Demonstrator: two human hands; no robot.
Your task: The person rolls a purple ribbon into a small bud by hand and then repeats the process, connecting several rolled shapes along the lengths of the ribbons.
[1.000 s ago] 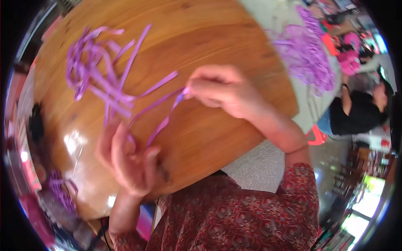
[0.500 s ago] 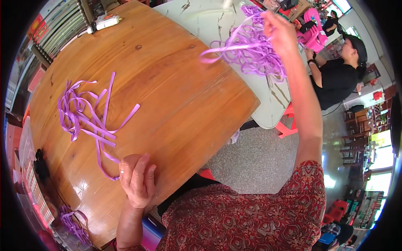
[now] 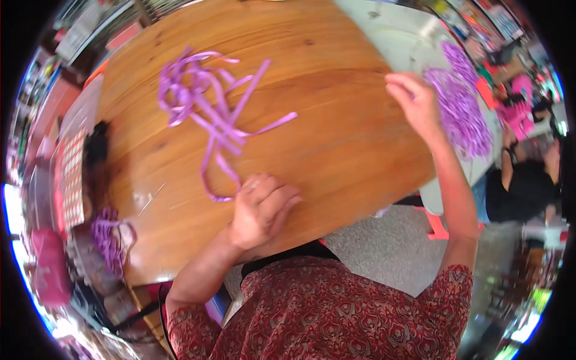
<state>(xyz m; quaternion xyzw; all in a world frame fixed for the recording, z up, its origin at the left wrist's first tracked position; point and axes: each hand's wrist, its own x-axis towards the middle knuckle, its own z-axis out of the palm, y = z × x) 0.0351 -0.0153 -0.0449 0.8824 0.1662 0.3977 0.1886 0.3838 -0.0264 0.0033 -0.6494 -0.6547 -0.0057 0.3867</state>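
Observation:
A loose tangle of purple ribbon (image 3: pixel 207 102) lies on the wooden tabletop (image 3: pixel 342 138), left of the middle. Two strands run down from it to my left hand (image 3: pixel 264 210), which rests near the table's front edge. Its fingers are curled round the ribbon ends, and the gripped part is hidden. A ring shows on one finger. My right hand (image 3: pixel 420 108) hovers over the table's right side, thumb and forefinger slightly apart, with nothing visible in it. Just beyond it, a large heap of purple ribbon (image 3: pixel 459 114) lies on a white marbled table (image 3: pixel 432 198).
Another purple ribbon bunch (image 3: pixel 111 240) lies at the near left corner, beside a patterned box (image 3: pixel 73 180). A thin needle-like stick (image 3: pixel 151 199) lies on the wood. A person in black (image 3: pixel 522 186) is at the right, near a red stool (image 3: pixel 437 225).
My right hand has come away from the ribbon heap and moved nearer over the wooden table. The view has swung left, and my left hand stays by the ribbon ends.

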